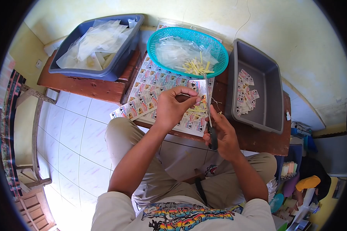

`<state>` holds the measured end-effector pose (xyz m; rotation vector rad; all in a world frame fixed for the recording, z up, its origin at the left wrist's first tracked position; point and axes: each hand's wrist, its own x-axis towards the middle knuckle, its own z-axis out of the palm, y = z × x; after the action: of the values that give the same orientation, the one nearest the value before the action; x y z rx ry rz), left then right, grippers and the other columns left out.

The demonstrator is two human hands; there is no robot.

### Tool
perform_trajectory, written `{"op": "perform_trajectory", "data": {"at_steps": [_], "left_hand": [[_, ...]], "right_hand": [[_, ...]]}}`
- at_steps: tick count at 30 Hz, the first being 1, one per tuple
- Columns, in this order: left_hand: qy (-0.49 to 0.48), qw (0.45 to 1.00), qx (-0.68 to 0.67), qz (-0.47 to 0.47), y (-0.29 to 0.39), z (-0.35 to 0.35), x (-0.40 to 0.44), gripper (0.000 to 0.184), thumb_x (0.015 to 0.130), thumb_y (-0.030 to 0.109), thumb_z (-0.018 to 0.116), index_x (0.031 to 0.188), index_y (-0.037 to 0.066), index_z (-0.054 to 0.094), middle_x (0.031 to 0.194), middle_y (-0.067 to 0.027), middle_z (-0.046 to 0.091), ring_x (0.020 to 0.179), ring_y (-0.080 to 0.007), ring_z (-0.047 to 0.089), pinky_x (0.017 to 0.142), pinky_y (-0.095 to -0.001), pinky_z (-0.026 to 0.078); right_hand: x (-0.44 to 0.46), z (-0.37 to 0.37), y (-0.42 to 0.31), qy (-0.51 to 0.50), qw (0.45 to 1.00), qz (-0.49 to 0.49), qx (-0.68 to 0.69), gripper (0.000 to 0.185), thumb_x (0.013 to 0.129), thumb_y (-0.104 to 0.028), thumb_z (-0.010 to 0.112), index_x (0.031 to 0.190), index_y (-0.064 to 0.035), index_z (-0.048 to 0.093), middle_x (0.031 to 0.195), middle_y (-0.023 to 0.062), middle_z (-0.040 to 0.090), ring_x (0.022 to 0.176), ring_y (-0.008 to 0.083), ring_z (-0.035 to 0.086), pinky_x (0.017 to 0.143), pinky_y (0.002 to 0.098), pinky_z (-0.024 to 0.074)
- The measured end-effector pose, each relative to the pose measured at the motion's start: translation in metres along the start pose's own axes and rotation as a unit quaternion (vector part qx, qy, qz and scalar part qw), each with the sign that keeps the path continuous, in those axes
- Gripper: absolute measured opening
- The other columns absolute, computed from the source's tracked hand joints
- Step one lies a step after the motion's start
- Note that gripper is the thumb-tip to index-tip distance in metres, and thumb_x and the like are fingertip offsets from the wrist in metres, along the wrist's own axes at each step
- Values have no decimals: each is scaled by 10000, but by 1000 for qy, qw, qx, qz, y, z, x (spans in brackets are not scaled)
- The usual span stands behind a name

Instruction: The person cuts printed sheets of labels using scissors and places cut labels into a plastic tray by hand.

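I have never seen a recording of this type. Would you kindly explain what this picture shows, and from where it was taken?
There is no machine here: a seated person works with bare hands. The single picture comes from a camera worn on the head, looking forward and down.

The left hand pinches a printed paper strip between its fingers. The right hand holds scissors, with the blades beside the strip.

On the brown bench are a blue-grey tub of translucent sheets, a turquoise basket with clear plastic and yellowish strips, a grey tub with small printed pieces, and printed sheets.
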<state>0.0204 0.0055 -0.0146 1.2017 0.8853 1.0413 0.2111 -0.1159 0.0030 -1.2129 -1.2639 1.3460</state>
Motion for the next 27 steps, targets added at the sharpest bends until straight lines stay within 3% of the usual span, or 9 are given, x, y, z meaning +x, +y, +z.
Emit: {"op": "perform_trajectory", "data": {"at_steps": [8, 10, 20, 22, 26, 27], "left_hand": [[-2, 1000, 5, -16, 1, 0, 0, 137, 926, -21, 798, 1052, -49, 750, 972, -106, 790, 863, -129, 750, 756, -269, 613], [-1, 1000, 8, -14, 1, 0, 0, 137, 927, -23, 796, 1053, -51, 750, 976, -109, 791, 868, -131, 752, 757, -269, 614], [-3, 1000, -13, 0, -2, -1, 1, 147, 931, -22, 792, 1066, -52, 743, 991, -117, 793, 883, -135, 757, 764, -268, 613], [1, 1000, 0, 1, 0, -1, 1, 150, 931, -12, 798, 1068, -43, 746, 988, -109, 792, 876, -129, 752, 762, -264, 607], [22, 999, 25, 14, -2, -2, 0, 164, 936, 21, 806, 1087, -14, 751, 981, -79, 789, 870, -107, 736, 763, -256, 590], [21, 999, 25, 15, -4, -2, 1, 164, 936, 21, 806, 1087, -14, 751, 981, -79, 789, 870, -107, 736, 763, -256, 590]], "right_hand": [[2, 1, 4, 6, 1000, -1, 0, 893, 896, 25, 810, 1659, -88, 360, 1286, 70, 479, 1036, 107, 601, 844, 229, 629], [2, 0, 6, 5, 1000, -9, -19, 913, 893, 16, 815, 1668, -60, 337, 1313, 52, 501, 989, 120, 589, 671, 243, 561], [1, 0, 3, 9, 1000, -12, -23, 920, 894, 15, 815, 1668, -39, 320, 1316, 53, 505, 966, 110, 599, 660, 236, 558], [1, -1, -1, 26, 999, 5, -19, 878, 883, 0, 832, 1643, -93, 400, 1287, 70, 512, 1000, 91, 604, 812, 245, 634], [3, -5, 1, 39, 999, 3, -13, 857, 888, -50, 846, 1633, -93, 425, 1266, 64, 530, 972, 92, 613, 796, 239, 614], [4, -7, 3, 40, 997, 8, -63, 855, 885, -78, 855, 1630, -97, 436, 1249, 74, 546, 967, 105, 619, 799, 261, 607]]}}
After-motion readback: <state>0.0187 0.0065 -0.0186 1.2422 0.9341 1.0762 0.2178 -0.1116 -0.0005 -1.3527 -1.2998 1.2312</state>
